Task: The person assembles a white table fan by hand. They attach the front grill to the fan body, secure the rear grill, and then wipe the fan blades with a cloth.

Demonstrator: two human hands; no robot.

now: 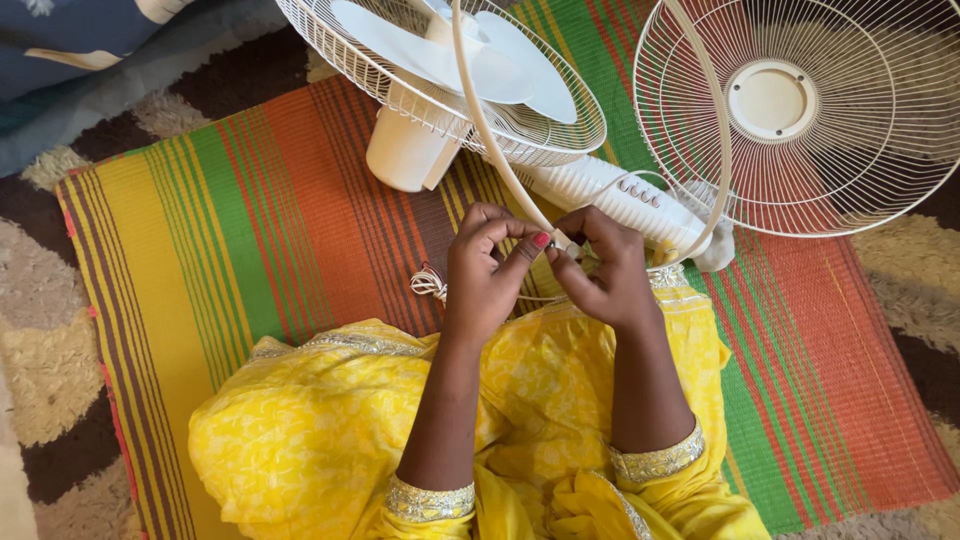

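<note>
So both hands meet right at the loose ends of the cream plastic guard ring (487, 130), the band that clips round the edge of a fan cage. The left hand (485, 265) has thumb and forefinger pinched tight on one end. The right hand (605, 270) is curled in from the other side, fingertips closed on the other end. There's basically no gap in either pinch. The little clasp (570, 250) sits right between the two grips, mostly hidden by the fingers, so I can't tell if it's latched.

My read is that the ring's closure is what's being worked on. Anything further there calls for keeping both ends lined up while the springy band wants to pull apart.

Both wrists are bent inward and the forearms come up from the lap over the yellow garment (330, 420), knuckles facing the camera.

From the pinch, the ring loops away over the pedestal fan's blades (500, 60) and rear cage. The button-topped control neck (620, 195) lies just beyond the fingers. The detached front guard (850, 150) is off past the right hand, and a coiled cord (428, 283) is just beside the left wrist, all on a striped mat (250, 220).
</note>
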